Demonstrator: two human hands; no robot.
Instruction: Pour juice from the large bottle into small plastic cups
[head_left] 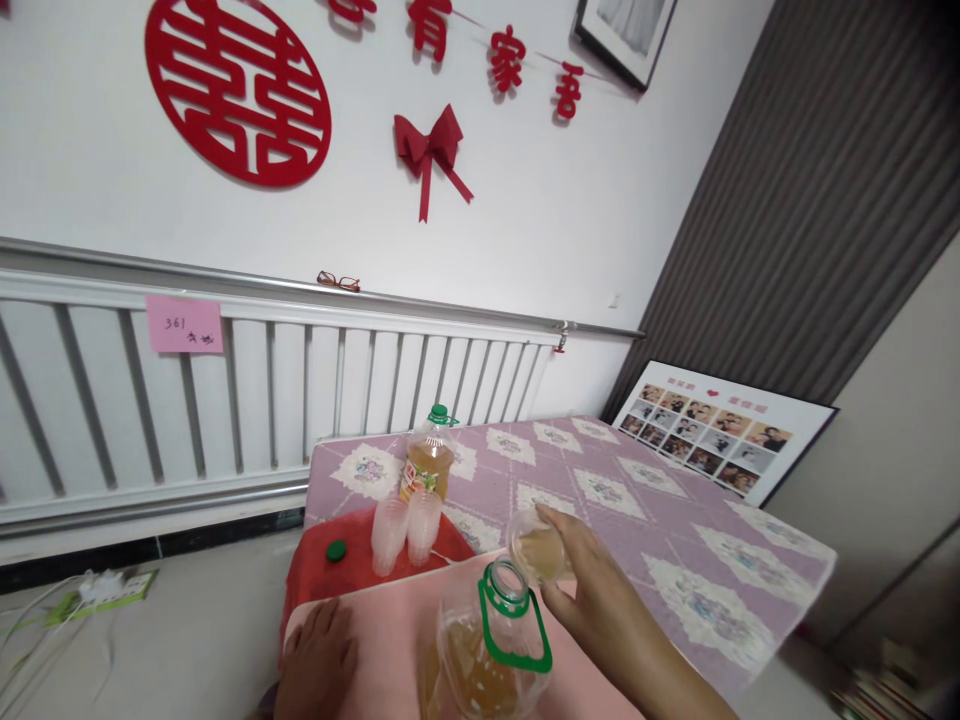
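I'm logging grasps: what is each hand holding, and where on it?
Right hand holds a plastic cup of amber liquid by its side. Left hand lies flat on the pink cloth, holding nothing.

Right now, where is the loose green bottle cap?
In the head view, the green cap lies on the red cloth at lower left, just left of the stacked clear plastic cups and beyond the left hand.
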